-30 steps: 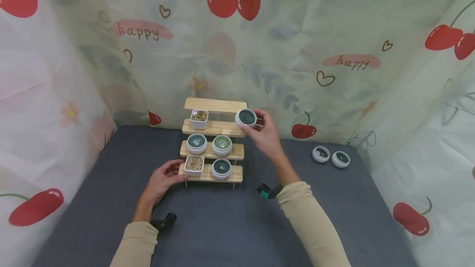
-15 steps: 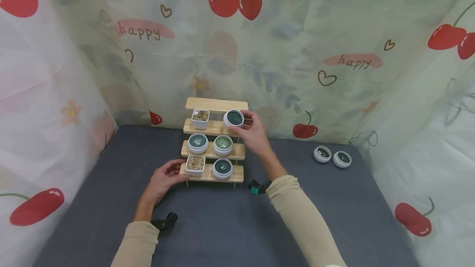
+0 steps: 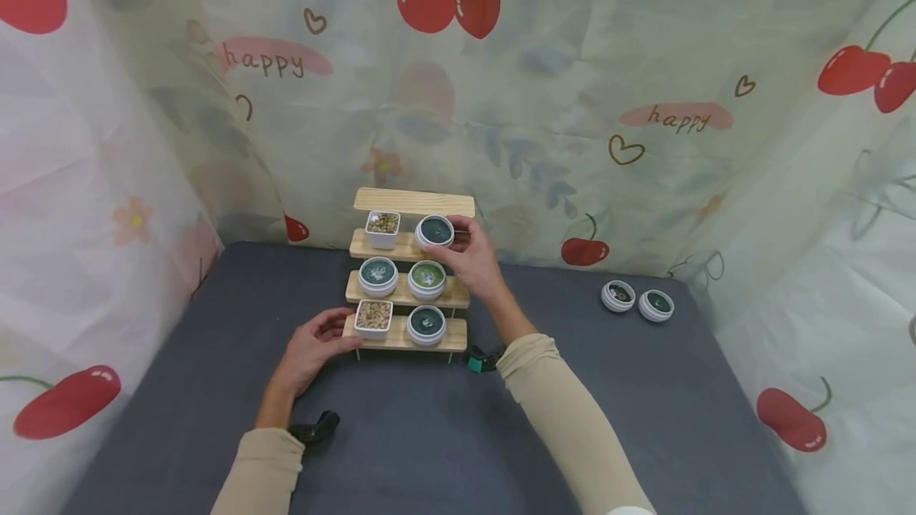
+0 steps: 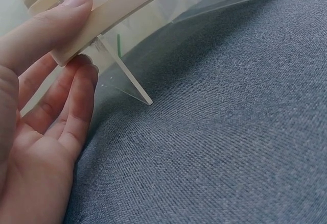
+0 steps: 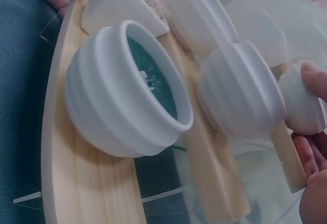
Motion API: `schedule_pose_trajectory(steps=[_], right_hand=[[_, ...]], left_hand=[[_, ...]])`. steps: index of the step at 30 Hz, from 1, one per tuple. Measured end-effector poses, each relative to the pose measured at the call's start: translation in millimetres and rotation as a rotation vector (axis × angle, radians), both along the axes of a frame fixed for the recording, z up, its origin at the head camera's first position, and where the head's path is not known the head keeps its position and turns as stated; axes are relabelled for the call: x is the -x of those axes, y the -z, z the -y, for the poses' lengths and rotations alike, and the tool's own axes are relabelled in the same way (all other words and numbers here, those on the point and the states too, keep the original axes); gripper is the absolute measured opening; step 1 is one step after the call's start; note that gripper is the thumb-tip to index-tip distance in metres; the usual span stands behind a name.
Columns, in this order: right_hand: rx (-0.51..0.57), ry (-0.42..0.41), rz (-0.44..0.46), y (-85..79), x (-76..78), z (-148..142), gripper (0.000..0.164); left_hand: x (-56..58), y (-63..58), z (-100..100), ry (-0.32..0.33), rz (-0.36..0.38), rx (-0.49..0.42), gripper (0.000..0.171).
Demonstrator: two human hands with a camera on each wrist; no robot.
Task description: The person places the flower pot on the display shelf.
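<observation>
A four-tier wooden step rack point(image 3: 456, 335) with clear legs stands at the back of the table. My left hand point(image 3: 308, 352) grips the left end of its lowest shelf point(image 4: 127, 4), thumb on top and fingers beneath. My right hand point(image 3: 478, 262) holds a small round white pot point(image 3: 434, 232) with a dark green filling at the right of the third shelf up. In the right wrist view that pot point(image 5: 301, 99) sits between thumb and fingers, at the shelf; contact is unclear. To its left stands a square white pot point(image 3: 382, 230) with grainy contents.
On the second shelf are a blue-green round pot point(image 3: 378, 276) and a lighter green one point(image 3: 427, 280). The lowest bears a square pot point(image 3: 374, 319) and a dark green round pot point(image 3: 426, 326). Two round pots point(image 3: 618, 296) point(image 3: 656, 306) stand at the table's right. A cherry-print curtain point(image 3: 537, 141) hangs behind.
My right hand has carried the dark green round pot leftward and slightly down, to the right part of the third shelf. My left hand has kept its grip on the lowest shelf.
</observation>
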State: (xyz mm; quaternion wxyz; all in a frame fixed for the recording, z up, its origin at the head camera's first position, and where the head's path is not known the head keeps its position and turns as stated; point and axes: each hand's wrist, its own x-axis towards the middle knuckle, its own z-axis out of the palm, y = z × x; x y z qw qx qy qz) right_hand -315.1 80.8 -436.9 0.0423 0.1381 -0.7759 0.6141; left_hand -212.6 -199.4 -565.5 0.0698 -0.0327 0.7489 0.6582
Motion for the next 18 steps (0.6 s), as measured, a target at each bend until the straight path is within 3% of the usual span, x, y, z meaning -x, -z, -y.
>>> schedule_pose_trajectory(steps=[6, 13, 18], right_hand=[[-0.080, -0.015, -0.034, 5.2, 2.2, -0.3, 0.060], [-0.266, -0.019, -0.127, 7.7, 1.2, 2.2, 0.064], [-0.304, -0.005, -0.140, 7.7, -2.8, 4.4, 0.065]], left_hand=[[0.1, 1.8, 0.5, 0.004, -0.009, -0.012, 0.074], [-0.1, 0.5, 0.6, -0.001, -0.009, -0.012, 0.075], [-0.4, 0.3, 0.7, 0.001, -0.011, -0.009, 0.075]])
